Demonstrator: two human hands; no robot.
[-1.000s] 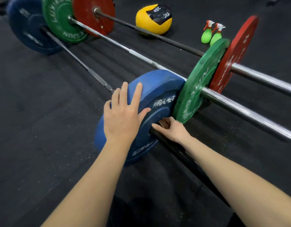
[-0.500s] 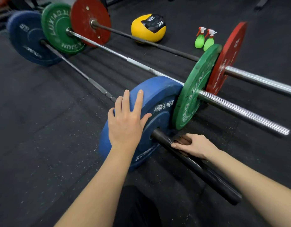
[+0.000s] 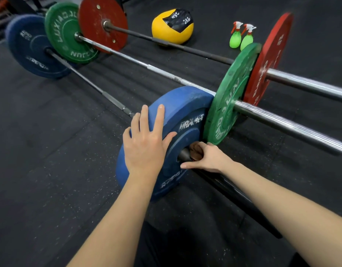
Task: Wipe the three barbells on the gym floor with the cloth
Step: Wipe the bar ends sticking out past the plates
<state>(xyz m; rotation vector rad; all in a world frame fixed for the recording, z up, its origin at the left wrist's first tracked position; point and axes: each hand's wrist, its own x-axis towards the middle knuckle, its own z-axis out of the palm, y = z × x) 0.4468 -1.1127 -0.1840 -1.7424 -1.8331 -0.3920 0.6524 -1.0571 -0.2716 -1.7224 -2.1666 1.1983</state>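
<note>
The left hand spreads on the blue plate; right hand grips cloth on its sleeve, green plate beside.

Left hand, right hand, forearms bare; dark garment.

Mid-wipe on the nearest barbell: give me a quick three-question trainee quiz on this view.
1. True or false: the left hand rests with straight fingers on the near blue plate.
2. What does the right hand hold against the black sleeve? A) sponge B) brown cloth C) brush
3. Fill in: ___ green spray bottles stand on the gym floor.
Key: 1 true; 2 B; 3 two.
</note>
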